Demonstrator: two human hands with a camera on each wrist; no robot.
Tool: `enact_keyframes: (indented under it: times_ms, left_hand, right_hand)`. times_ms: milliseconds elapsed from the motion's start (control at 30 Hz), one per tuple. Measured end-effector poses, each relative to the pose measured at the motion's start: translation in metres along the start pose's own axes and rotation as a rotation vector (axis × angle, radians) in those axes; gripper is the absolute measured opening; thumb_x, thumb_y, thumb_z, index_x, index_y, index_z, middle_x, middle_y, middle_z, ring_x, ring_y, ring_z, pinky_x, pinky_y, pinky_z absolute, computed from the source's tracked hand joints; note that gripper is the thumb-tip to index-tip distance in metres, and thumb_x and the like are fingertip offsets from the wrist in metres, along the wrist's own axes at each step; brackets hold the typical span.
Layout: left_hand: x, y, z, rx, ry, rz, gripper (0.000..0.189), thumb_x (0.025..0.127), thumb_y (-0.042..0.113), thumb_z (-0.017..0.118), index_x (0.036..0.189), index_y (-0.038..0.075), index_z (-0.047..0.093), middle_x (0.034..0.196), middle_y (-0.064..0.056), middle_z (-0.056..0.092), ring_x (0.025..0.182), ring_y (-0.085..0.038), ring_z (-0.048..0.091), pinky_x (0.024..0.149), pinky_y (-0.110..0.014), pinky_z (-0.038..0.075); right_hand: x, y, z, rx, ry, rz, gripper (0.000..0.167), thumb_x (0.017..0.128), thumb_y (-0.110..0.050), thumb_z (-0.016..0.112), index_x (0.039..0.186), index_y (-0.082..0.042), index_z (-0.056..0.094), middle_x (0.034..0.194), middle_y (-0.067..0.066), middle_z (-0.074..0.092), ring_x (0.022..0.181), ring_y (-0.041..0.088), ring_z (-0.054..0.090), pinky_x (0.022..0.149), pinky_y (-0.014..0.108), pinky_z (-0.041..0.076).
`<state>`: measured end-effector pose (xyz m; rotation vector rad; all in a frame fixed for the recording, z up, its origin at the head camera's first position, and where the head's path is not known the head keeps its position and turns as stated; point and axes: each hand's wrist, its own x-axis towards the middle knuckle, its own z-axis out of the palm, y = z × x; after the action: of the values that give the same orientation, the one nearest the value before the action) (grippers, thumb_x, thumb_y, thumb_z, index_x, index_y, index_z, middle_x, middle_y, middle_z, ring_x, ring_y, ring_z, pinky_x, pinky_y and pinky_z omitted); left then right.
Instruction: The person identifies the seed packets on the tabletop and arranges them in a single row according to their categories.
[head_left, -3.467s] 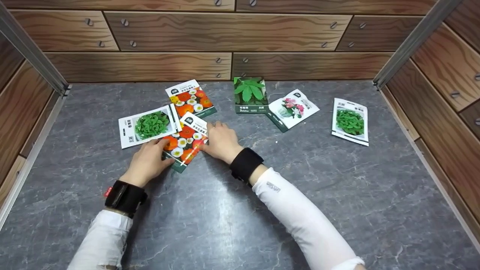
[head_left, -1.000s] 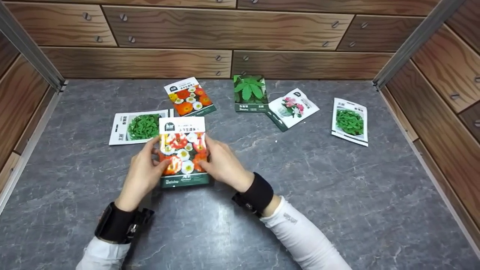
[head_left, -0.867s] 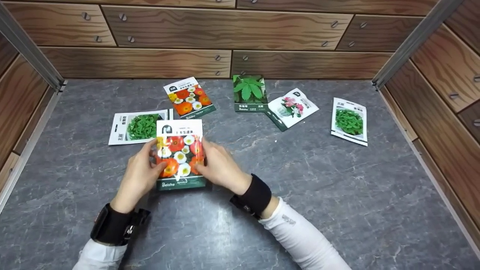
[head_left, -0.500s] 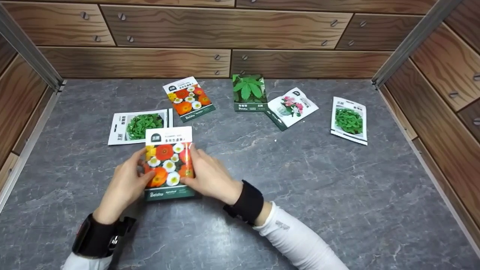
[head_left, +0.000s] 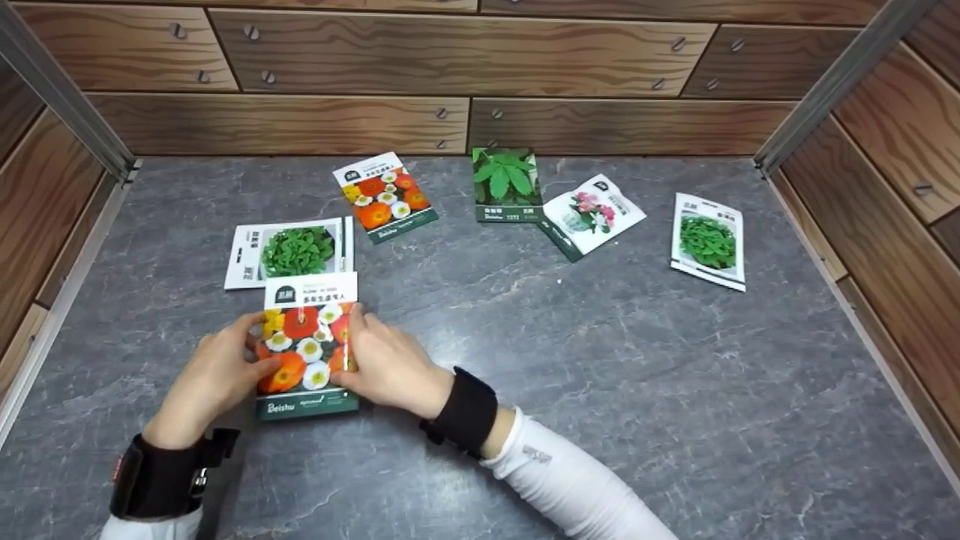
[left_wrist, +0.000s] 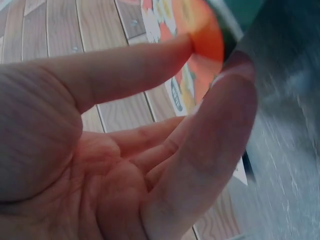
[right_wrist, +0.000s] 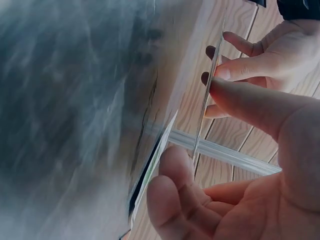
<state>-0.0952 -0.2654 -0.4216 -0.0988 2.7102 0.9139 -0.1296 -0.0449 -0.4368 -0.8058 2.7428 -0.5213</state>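
Note:
A seed packet with orange and white flowers (head_left: 309, 349) is held by both hands at the front left of the head view. My left hand (head_left: 214, 371) pinches its left edge, thumb on the printed face and fingers behind. On the opposite edge, my right hand (head_left: 394, 367) grips it the same way. In the left wrist view the thumb presses the packet's orange print (left_wrist: 207, 45); the right wrist view catches the packet (right_wrist: 209, 90) almost edge-on between the hands. Its top overlaps a white packet with green leaves (head_left: 298, 251) in the head view.
A matching flower packet (head_left: 386, 199) lies behind on the grey marbled tabletop (head_left: 600, 360). Farther right are a dark green leaf packet (head_left: 504, 184), a pink-flower packet (head_left: 592, 217) touching it, and another green-leaf packet (head_left: 707, 244). Wood-patterned walls (head_left: 360, 124) enclose the back and sides.
Both hands have lifted the flower packet off the table from beside the green-leaf packet, turned it upright-facing, and brought it left and closer. The green-leaf packet shifted slightly left and turned; the others stayed.

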Motion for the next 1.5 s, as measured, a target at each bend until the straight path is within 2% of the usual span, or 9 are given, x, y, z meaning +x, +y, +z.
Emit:
enact_keyframes:
  times_ms: [100,333,600,733,867,1000,1100,1200,1500]
  left_hand:
    - [0.000,-0.005,-0.003,0.012,-0.014,-0.007,0.072,0.098,0.013,0.071,0.155,-0.013,0.035,0.119,-0.033,0.066,0.100,-0.038,0.067,0.078,-0.043,0.057]
    - [0.002,-0.017,-0.008,0.051,-0.034,0.000,0.075,0.095,0.012,0.073,0.154,-0.014,0.035,0.119,-0.034,0.066,0.102,-0.042,0.066,0.085,-0.053,0.058]
    - [0.006,-0.026,-0.012,0.068,-0.039,0.001,0.072,0.094,0.012,0.073,0.153,-0.014,0.039,0.107,-0.029,0.070,0.090,-0.032,0.066,0.072,-0.035,0.051]
    - [0.007,-0.026,-0.012,0.072,-0.046,-0.005,0.074,0.092,0.008,0.073,0.152,-0.015,0.038,0.109,-0.030,0.072,0.093,-0.037,0.069,0.082,-0.047,0.056]
    - [0.007,-0.027,-0.011,0.079,-0.059,-0.028,0.074,0.091,0.007,0.073,0.152,-0.016,0.037,0.113,-0.032,0.072,0.099,-0.042,0.069,0.091,-0.060,0.055]
    - [0.006,-0.029,-0.011,0.083,-0.065,-0.047,0.074,0.092,0.008,0.072,0.153,-0.014,0.037,0.119,-0.036,0.069,0.107,-0.048,0.067,0.095,-0.063,0.054]
    - [0.005,-0.031,-0.012,0.102,-0.063,-0.046,0.074,0.093,0.010,0.073,0.153,-0.014,0.038,0.122,-0.037,0.067,0.111,-0.051,0.065,0.098,-0.066,0.052]
    - [0.005,-0.033,-0.014,0.116,-0.058,-0.044,0.074,0.093,0.011,0.073,0.153,-0.014,0.038,0.119,-0.036,0.068,0.110,-0.051,0.065,0.097,-0.066,0.052]
    - [0.006,-0.038,-0.018,0.132,-0.066,-0.047,0.070,0.094,0.011,0.073,0.150,-0.015,0.040,0.114,-0.034,0.071,0.102,-0.045,0.068,0.087,-0.054,0.055]
  right_hand:
    - [0.003,-0.006,0.004,-0.017,-0.014,0.005,0.098,0.093,-0.046,0.078,0.160,0.009,0.032,0.153,0.025,0.057,0.122,0.033,0.071,0.100,0.038,0.062]
    - [0.008,-0.016,0.013,-0.050,-0.043,-0.007,0.097,0.093,-0.046,0.078,0.160,0.008,0.033,0.144,0.020,0.064,0.110,0.028,0.074,0.087,0.034,0.065]
    - [0.012,-0.019,0.020,-0.105,-0.039,-0.029,0.095,0.091,-0.052,0.078,0.157,0.005,0.040,0.140,0.016,0.062,0.110,0.026,0.072,0.088,0.035,0.064]
    - [0.011,-0.020,0.023,-0.127,-0.039,-0.048,0.095,0.087,-0.055,0.080,0.155,0.000,0.045,0.140,0.014,0.061,0.117,0.023,0.068,0.090,0.035,0.064]
    - [0.009,-0.023,0.024,-0.160,-0.056,-0.063,0.091,0.084,-0.058,0.082,0.152,-0.008,0.050,0.142,0.010,0.058,0.121,0.020,0.063,0.087,0.032,0.063]
    - [0.007,-0.025,0.027,-0.183,-0.055,-0.085,0.081,0.082,-0.057,0.085,0.143,-0.012,0.057,0.141,0.009,0.057,0.118,0.020,0.061,0.082,0.032,0.062]
    - [0.008,-0.027,0.029,-0.198,-0.052,-0.099,0.082,0.082,-0.056,0.085,0.145,-0.011,0.058,0.145,0.011,0.056,0.123,0.022,0.060,0.086,0.034,0.064]
    - [0.008,-0.028,0.030,-0.216,-0.054,-0.113,0.083,0.083,-0.055,0.084,0.147,-0.011,0.057,0.150,0.013,0.055,0.128,0.023,0.059,0.089,0.034,0.064]
    - [0.010,-0.029,0.033,-0.281,-0.016,-0.175,0.077,0.084,-0.056,0.083,0.142,-0.010,0.062,0.140,0.010,0.060,0.122,0.021,0.059,0.087,0.031,0.063]
